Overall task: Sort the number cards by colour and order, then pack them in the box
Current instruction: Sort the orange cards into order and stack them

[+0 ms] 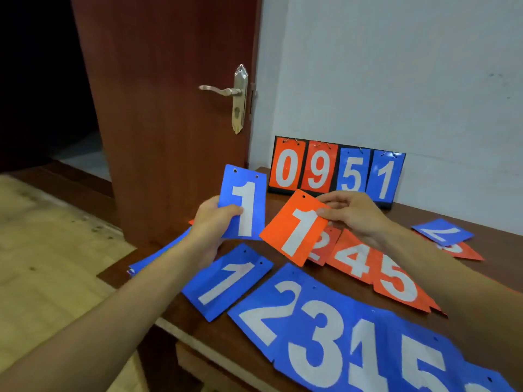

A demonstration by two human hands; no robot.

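My left hand (215,222) grips a blue 1 card (246,205), thumb curled over its face and the other fingers behind it. My right hand (351,213) pinches an orange 1 card (294,227) by its upper right edge, between thumb and fingertips. The two raised cards sit just beside each other. Below my left fingers a second blue 1 (226,281) lies on the wooden table (424,219), starting a blue row (325,335) of 2, 3, 4, 5. Under my right fingers lie orange cards (368,267) showing 2, 4, 5. Beyond both sets of fingertips a flip scoreboard (336,171) reads 0951.
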